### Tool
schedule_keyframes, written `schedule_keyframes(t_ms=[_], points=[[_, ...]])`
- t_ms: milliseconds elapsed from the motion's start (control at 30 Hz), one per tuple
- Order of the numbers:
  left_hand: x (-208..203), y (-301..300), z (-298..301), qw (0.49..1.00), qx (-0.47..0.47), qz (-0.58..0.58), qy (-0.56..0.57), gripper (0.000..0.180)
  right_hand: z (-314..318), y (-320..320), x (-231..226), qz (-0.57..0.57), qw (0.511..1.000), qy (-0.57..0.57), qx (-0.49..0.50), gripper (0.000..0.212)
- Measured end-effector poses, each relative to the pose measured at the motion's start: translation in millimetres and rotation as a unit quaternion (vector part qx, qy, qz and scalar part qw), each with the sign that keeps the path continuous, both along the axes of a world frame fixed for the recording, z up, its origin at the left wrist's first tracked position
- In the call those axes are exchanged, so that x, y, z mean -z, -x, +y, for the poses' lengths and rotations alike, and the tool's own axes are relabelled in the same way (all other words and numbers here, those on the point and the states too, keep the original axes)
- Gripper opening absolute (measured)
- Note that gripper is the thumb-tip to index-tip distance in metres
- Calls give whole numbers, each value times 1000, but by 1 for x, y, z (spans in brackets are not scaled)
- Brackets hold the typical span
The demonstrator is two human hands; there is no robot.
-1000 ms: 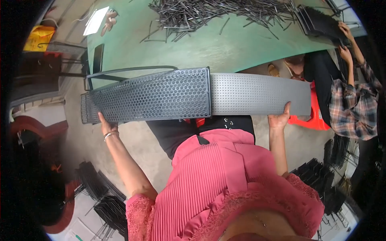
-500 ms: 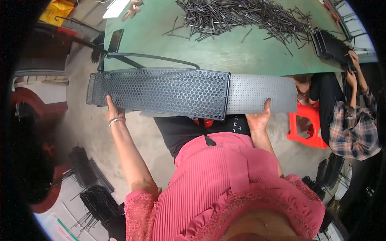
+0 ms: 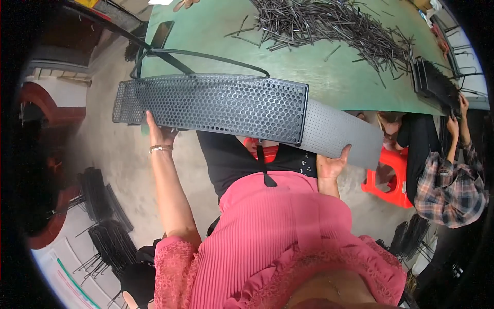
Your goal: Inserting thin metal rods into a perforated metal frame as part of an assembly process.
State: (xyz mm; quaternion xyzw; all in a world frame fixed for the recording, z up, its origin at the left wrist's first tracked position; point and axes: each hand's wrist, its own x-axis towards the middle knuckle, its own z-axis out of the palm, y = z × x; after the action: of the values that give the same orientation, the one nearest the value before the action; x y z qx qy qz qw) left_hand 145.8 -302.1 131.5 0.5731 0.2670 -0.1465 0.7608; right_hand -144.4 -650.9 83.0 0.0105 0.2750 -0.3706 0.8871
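Observation:
A long black metal panel [image 3: 216, 107] with a honeycomb of holes spans the view in front of me, with bent black rods [image 3: 211, 54] rising behind it. My left hand [image 3: 160, 135] grips its lower edge near the left end, thumb on the front and fingers hidden underneath. Out of its right end sticks a grey perforated sheet [image 3: 339, 129], slanting down to the right; how far it runs behind the panel is hidden. My right hand [image 3: 332, 164] is closed on the sheet's lower edge, its thumb up against the front and its fingers behind.
Beyond the panel stands a green table [image 3: 206, 38] bearing a heap of dark thin rods [image 3: 319, 26] and a phone-like dark slab [image 3: 162, 34]. At the right, a person in a plaid shirt [image 3: 450, 190] handles black panels [image 3: 432, 82] beside a red stool [image 3: 388, 180]. Black racks [image 3: 110, 247] stand lower left.
The grey sheet's right end has dipped and now slants away from the black panel's line. My right hand has moved down with it. The whole view has turned slightly.

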Motion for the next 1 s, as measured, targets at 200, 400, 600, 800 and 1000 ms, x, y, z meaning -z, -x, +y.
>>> schedule_keyframes(t_ms=[200,400,600,800,1000], points=[[2,-1,11,999,33,27,-15,80,2,-4,-4,25,998,-18,-55,50],[5,-5,10,999,22,28,-25,76,3,1,-4,29,998,-11,-58,44],[5,-6,11,996,60,31,56,75,-3,7,-13,35,995,13,-93,40],[-3,-3,3,995,72,16,71,76,0,12,-4,43,995,-25,-91,39],[-13,4,-3,993,72,40,88,78,-3,9,-10,57,994,-45,-80,37]])
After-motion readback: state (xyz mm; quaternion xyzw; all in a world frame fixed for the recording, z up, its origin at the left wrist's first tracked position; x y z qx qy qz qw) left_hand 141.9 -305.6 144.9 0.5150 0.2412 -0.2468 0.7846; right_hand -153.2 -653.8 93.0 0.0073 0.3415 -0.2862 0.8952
